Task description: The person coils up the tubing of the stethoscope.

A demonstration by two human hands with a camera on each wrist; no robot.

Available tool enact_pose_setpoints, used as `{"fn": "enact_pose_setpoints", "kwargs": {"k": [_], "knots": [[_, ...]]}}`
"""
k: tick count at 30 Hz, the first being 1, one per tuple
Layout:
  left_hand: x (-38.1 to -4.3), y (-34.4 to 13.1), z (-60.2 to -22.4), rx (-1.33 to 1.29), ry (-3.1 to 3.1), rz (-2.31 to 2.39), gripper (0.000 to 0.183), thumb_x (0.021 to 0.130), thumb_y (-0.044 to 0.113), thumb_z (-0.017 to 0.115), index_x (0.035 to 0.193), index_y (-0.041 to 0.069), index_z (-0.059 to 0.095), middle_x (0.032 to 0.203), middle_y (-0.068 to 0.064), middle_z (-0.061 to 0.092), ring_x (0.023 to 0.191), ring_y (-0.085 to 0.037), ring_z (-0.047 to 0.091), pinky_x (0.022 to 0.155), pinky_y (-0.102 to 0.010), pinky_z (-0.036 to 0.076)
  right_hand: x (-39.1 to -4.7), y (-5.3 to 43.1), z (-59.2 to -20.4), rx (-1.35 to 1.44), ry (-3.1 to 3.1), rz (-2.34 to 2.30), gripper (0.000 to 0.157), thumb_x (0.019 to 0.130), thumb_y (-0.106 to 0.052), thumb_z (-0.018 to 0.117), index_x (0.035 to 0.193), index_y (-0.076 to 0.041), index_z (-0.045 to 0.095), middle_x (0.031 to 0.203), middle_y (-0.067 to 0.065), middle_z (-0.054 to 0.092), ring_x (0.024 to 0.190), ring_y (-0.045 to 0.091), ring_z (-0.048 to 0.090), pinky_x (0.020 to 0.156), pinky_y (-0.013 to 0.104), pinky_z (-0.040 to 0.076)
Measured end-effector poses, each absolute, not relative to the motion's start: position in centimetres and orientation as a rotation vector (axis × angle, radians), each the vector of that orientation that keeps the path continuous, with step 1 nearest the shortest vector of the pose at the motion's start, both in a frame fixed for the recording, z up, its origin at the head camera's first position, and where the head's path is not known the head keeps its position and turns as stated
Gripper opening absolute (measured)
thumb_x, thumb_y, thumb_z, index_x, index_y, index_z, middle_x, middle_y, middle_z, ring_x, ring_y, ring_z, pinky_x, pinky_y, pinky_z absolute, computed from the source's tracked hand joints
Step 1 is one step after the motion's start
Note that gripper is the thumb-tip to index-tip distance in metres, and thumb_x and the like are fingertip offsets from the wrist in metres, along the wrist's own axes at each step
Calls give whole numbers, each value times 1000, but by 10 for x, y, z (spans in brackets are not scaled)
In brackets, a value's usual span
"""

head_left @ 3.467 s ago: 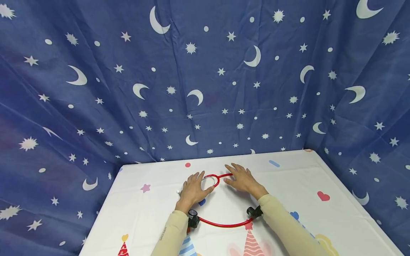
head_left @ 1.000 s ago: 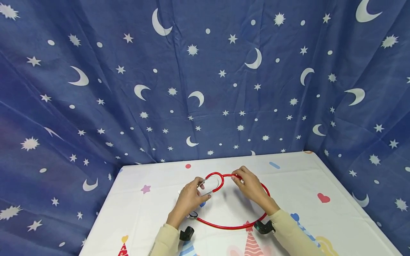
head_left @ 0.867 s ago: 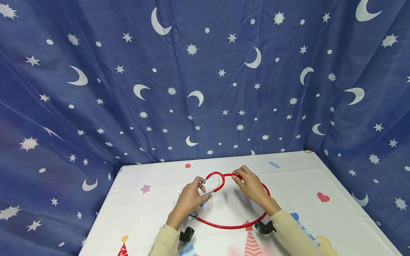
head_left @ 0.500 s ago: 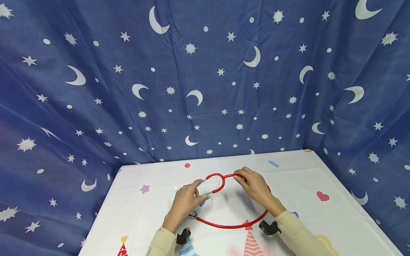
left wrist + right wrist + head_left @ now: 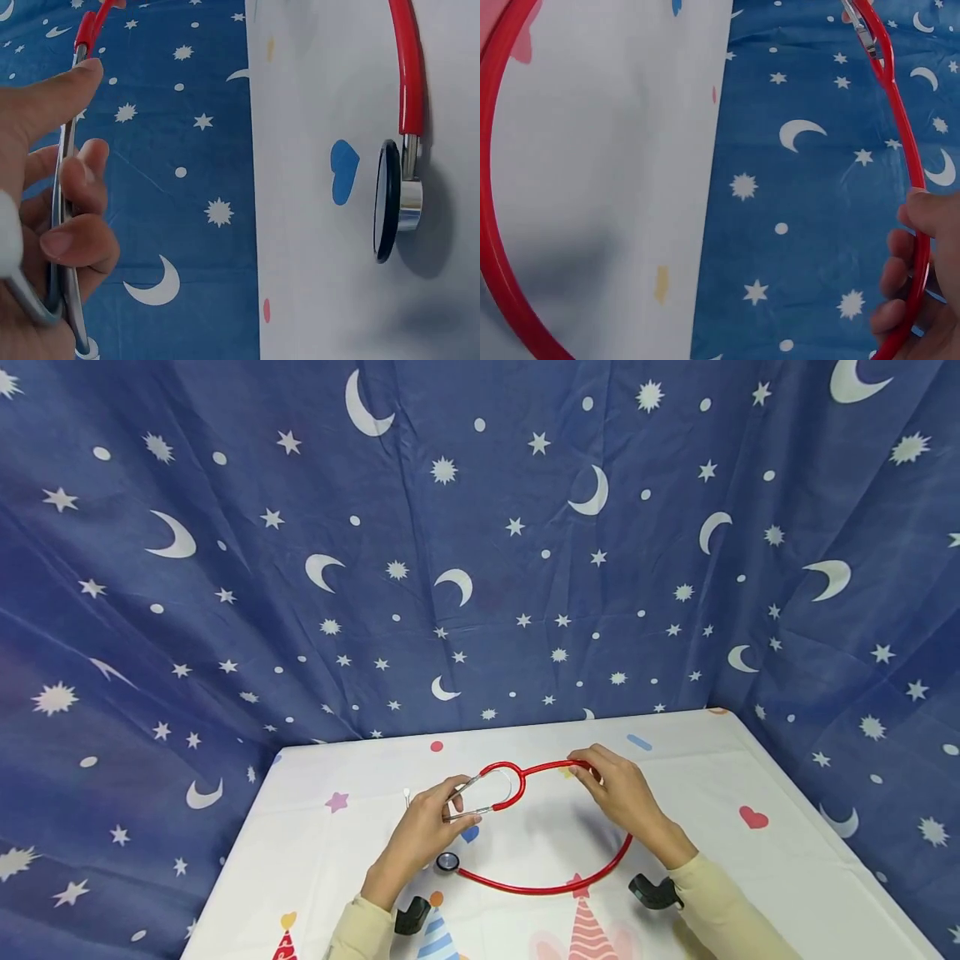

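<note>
A stethoscope (image 5: 521,771) with red tubing and metal ear tubes is held by both hands. My left hand (image 5: 420,823) grips the metal ear tubes, thumb on one side and curled fingers on the other in the left wrist view. My right hand (image 5: 621,787) pinches the red tube beyond the Y-shaped joint; in the right wrist view its fingers (image 5: 897,274) curl round the tube. From there the tubing loops down toward the near side and ends at the round chest piece (image 5: 390,201), close to the tabletop below my left hand. Part of the ear tubes is hidden by the left hand.
A white cloth (image 5: 817,893) printed with hearts, stars and party hats covers the table. Blue curtains (image 5: 525,585) with moons and stars stand behind and at both sides. A black wrist camera (image 5: 412,916) sits on the left wrist, another (image 5: 654,892) on the right.
Earlier both hands were spread over the stethoscope; then they took hold of it. Since then the right hand has moved right and the left hand slightly left, and the chest piece has come into fuller view.
</note>
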State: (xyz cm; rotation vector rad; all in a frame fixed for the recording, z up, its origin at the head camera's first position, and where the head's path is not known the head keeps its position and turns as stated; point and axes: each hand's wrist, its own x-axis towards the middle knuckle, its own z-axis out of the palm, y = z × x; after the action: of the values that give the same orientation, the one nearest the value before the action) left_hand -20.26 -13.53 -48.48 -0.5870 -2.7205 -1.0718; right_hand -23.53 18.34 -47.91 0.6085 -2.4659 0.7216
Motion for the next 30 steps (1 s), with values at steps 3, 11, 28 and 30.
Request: {"fn": "enact_pose_setpoints", "kwargs": {"k": [3,11,28,30], "knots": [[-202,-136,-483,-629,-2706,-1090,53,84,31,78,132,20,57,85,14,55,56,-1,42,47,-18,39,-233,184,-474,631,-2415,723,20,88,-16,74,107,-15,70,83,-10,60,65,3,45,54,18,40],[-199,-136,-477,-733,-2614,-1063,53,85,31,77,133,18,58,88,7,60,59,1,43,50,-16,39,-229,183,-454,739,-2224,764,19,87,-10,73,105,-12,70,82,-7,58,66,1,45,55,13,39],[-188,-133,-466,-870,-2537,-1064,54,87,35,74,134,15,58,89,5,62,62,0,47,51,-15,41,-222,174,-428,846,-2098,813,26,76,-3,79,101,-9,70,82,-6,60,65,2,45,55,11,36],[-188,-132,-466,-877,-2528,-1052,53,86,35,74,133,15,59,88,6,61,63,1,45,52,-15,41,-221,173,-425,874,-2067,820,25,75,-4,80,98,-10,71,81,-6,59,64,3,44,54,11,35]]}}
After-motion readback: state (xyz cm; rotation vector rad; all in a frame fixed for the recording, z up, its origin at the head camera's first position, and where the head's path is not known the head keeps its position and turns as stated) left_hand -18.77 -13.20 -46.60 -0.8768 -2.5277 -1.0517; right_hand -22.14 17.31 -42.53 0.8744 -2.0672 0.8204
